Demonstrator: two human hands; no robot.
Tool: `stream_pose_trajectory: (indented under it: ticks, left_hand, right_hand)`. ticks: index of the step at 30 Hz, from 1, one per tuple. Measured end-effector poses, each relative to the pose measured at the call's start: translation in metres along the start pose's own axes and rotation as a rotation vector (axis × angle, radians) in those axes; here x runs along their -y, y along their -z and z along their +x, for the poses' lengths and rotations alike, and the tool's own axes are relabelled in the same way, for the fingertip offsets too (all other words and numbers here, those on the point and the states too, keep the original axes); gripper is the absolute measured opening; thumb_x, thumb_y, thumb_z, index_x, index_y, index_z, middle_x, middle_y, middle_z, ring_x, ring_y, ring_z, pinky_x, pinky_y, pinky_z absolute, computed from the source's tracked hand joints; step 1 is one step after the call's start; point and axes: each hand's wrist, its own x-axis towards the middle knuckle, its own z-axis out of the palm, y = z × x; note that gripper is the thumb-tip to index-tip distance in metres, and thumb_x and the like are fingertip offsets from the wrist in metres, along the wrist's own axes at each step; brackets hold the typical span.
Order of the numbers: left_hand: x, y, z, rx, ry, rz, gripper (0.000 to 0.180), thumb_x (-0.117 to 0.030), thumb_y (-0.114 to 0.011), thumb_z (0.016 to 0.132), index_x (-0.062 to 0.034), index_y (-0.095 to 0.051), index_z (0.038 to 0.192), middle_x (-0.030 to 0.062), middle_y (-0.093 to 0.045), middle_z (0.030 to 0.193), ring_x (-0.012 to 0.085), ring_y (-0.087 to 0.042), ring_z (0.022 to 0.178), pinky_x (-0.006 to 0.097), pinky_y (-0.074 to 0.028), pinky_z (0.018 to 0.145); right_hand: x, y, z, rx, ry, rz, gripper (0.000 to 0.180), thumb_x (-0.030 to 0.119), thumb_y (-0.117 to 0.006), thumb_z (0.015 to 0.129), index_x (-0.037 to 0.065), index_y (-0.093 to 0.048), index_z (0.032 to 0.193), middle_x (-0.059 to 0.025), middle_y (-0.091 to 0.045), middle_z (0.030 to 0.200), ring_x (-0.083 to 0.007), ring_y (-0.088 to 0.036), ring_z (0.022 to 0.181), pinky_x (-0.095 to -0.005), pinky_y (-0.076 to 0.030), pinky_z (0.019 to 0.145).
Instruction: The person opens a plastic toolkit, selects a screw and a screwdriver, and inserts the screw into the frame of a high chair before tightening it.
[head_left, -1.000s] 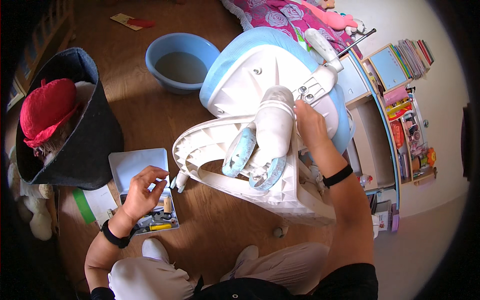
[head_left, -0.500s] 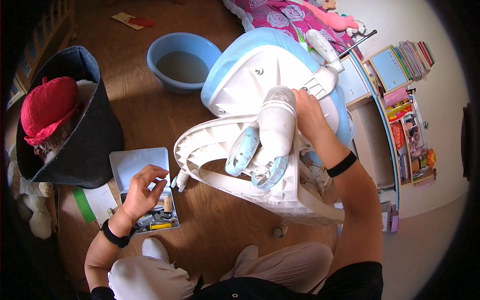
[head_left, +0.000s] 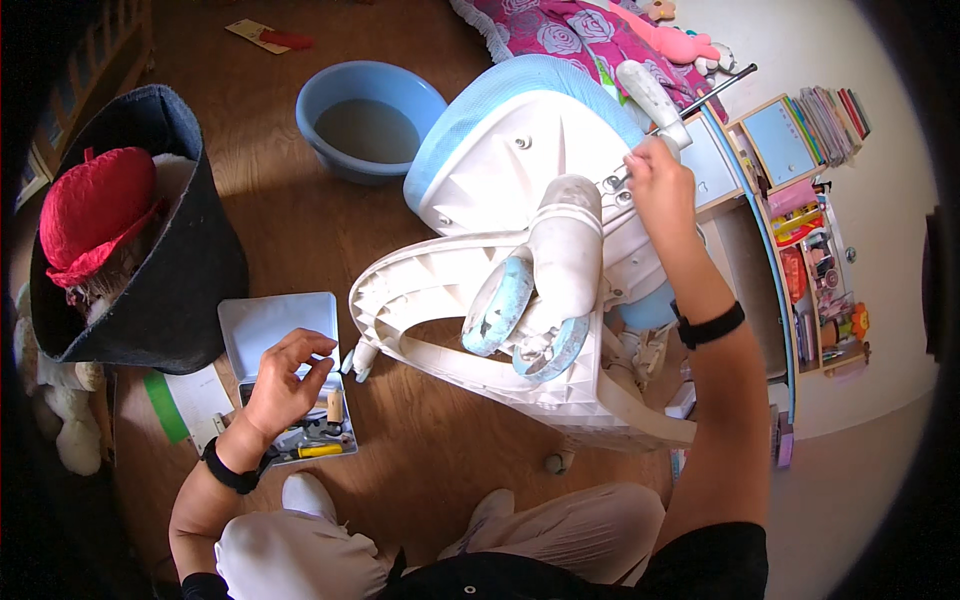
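"Brown floorboards [head_left: 300, 235] spread beneath us, daylight falling across them. Where are our fingers?"

"Our right hand [head_left: 662, 185] pinches a thin metal piece [head_left: 623, 182], too small to identify, beside the bolts under a chair [head_left: 480, 160]. Thumb and forefinger apart, the others half-curled, our left hand [head_left: 285, 385] hangs over an open toolbox [head_left: 275, 325], near a yellow-handled tool [head_left: 320, 451]."

"And how does the chair lie?"

"Tilted in front of us, white with a blue seat edge, its underside turned our way and two scuffed blue wheels [head_left: 498, 305] near its middle."

"Farther out?"

"We see a blue basin [head_left: 345, 168] near the seat's left edge, a dark bin [head_left: 180, 270] holding a red hat [head_left: 100, 215] at far left, and books [head_left: 815, 125] shelved at right."
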Motion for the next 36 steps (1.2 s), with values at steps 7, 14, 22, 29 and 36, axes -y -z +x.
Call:
stream_pose_trajectory:
  ticks: [7, 14, 22, 29, 36]
  left_hand:
    - [-0.002, -0.004, 0.003, -0.023, -0.009, -0.032, 0.019, 0.008, -0.062, 0.075, 0.0037, -0.064, 0.093, 0.0143, -0.064, 0.090, 0.0254, -0.065, 0.079, 0.031, -0.053, 0.068]
    - [-0.004, 0.000, 0.002, 0.019, -0.001, 0.005, 0.016, 0.007, -0.061, 0.077, 0.0043, -0.063, 0.093, 0.0134, -0.063, 0.091, 0.0203, -0.064, 0.082, 0.029, -0.052, 0.070]
    - [-0.001, 0.000, -0.001, 0.012, 0.000, 0.008, 0.017, 0.007, -0.061, 0.076, 0.0042, -0.064, 0.093, 0.0133, -0.063, 0.091, 0.0202, -0.064, 0.081, 0.029, -0.052, 0.070]
    - [-0.003, -0.001, -0.001, 0.018, -0.007, 0.019, 0.019, 0.008, -0.061, 0.076, 0.0039, -0.064, 0.094, 0.0134, -0.063, 0.091, 0.0212, -0.064, 0.082, 0.029, -0.052, 0.071]
    - [-0.003, 0.000, -0.002, 0.025, 0.012, 0.009, 0.019, 0.007, -0.062, 0.075, 0.0035, -0.065, 0.094, 0.0140, -0.063, 0.092, 0.0223, -0.064, 0.082, 0.030, -0.053, 0.071]
  right_hand:
    - [-0.034, 0.014, -0.053, -0.011, 0.231, -0.146, 0.012, 0.010, -0.064, 0.083, 0.003, -0.060, 0.091, -0.0164, -0.065, 0.077, -0.0316, -0.064, 0.067, -0.0353, -0.049, 0.057]
    - [-0.012, -0.023, -0.072, 0.063, 0.206, -0.150, 0.016, 0.011, -0.060, 0.086, 0.006, -0.050, 0.097, -0.0175, -0.060, 0.078, -0.0386, -0.060, 0.071, -0.0454, -0.049, 0.062]
    - [-0.007, -0.029, -0.067, 0.202, 0.301, -0.213, 0.011, 0.002, -0.057, 0.080, 0.003, -0.049, 0.088, -0.0157, -0.057, 0.082, -0.0357, -0.061, 0.077, -0.0430, -0.051, 0.067]
    - [0.011, -0.023, -0.059, 0.285, 0.476, -0.621, 0.005, 0.008, -0.053, 0.079, 0.011, -0.053, 0.082, -0.0052, -0.054, 0.086, -0.0213, -0.056, 0.089, -0.0324, -0.048, 0.071]
    - [0.007, -0.028, -0.042, 0.209, 0.768, -0.768, 0.005, 0.015, -0.055, 0.079, 0.015, -0.054, 0.084, -0.0020, -0.050, 0.090, -0.0181, -0.051, 0.095, -0.0340, -0.037, 0.086]
